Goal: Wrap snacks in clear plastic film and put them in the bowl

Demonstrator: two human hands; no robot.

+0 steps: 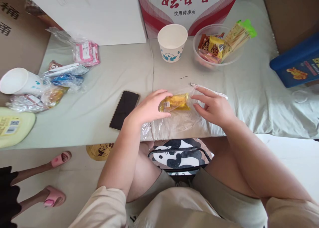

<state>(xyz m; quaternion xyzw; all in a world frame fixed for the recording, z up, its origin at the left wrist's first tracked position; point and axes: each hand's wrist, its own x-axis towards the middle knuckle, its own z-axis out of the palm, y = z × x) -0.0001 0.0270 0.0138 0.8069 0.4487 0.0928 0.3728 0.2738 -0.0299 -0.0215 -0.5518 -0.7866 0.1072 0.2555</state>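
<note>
My left hand [149, 107] is curled around one end of a yellow wrapped snack [175, 102], which lies on a clear plastic zip bag [174, 123] at the table's front edge. My right hand [213, 107] rests flat on the bag beside the snack's other end, fingers stretched out towards it. A black phone [124, 109] lies face up just left of my left hand.
A paper cup [172, 42] and a clear bowl of wrapped snacks [218, 45] stand behind the bag. More packets and a tipped cup [18, 82] lie at the left, a blue box [296, 62] at the right. Another person's feet in pink slippers [54, 178] are on the floor.
</note>
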